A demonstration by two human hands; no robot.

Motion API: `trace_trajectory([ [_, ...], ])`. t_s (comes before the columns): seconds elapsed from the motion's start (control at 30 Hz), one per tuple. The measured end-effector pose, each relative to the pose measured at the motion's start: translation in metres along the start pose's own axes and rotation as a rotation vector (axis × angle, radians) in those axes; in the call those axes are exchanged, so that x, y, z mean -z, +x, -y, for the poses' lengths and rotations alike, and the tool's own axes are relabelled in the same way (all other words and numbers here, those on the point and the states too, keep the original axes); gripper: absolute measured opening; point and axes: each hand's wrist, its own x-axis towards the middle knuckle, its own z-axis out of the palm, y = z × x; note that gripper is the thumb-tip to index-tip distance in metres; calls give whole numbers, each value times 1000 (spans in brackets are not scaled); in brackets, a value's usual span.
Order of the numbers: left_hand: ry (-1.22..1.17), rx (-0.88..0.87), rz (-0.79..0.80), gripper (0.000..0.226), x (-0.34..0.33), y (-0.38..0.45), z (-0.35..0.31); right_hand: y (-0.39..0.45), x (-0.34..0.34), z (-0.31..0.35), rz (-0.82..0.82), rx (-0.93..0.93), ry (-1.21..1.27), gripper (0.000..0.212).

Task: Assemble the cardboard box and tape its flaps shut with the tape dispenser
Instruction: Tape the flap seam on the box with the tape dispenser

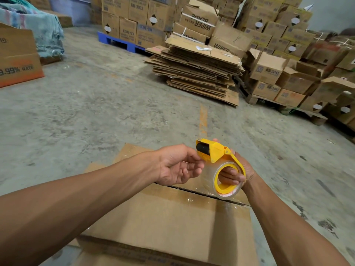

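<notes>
A brown cardboard box (169, 223) lies on the floor below me, its top flaps folded down with a dark seam between them. My right hand (237, 174) grips the yellow tape dispenser (217, 152) above the box, fingers curled through the core of the clear tape roll (209, 179). My left hand (178, 164) is beside the dispenser's front end, palm up, fingertips at the tape just under the black roller; whether they pinch the tape end is hidden.
A pile of flattened cartons (196, 70) sits ahead on the concrete floor. Stacked boxes on pallets (272, 73) fill the back and right. A large printed box (17, 56) stands at the left, with bare floor between.
</notes>
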Motion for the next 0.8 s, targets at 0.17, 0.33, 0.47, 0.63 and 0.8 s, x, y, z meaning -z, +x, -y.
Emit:
trace_trajectory([
  [0.17,42,2,-34,12,9,-7,-5,-6,2,16,146,-8,-11,46],
  [0.33,76,8,-65,13,23,-11,-11,-15,6,28,-2,-51,-107,46],
  [0.47,140,60,-76,13,35,-8,-10,-10,-7,27,-121,-50,-188,53],
  [0.63,100,92,-109,17,40,-4,3,1,-22,21,-227,-2,-233,63],
  [0.8,58,51,-99,13,45,0,7,3,-27,20,-255,-29,-279,67],
])
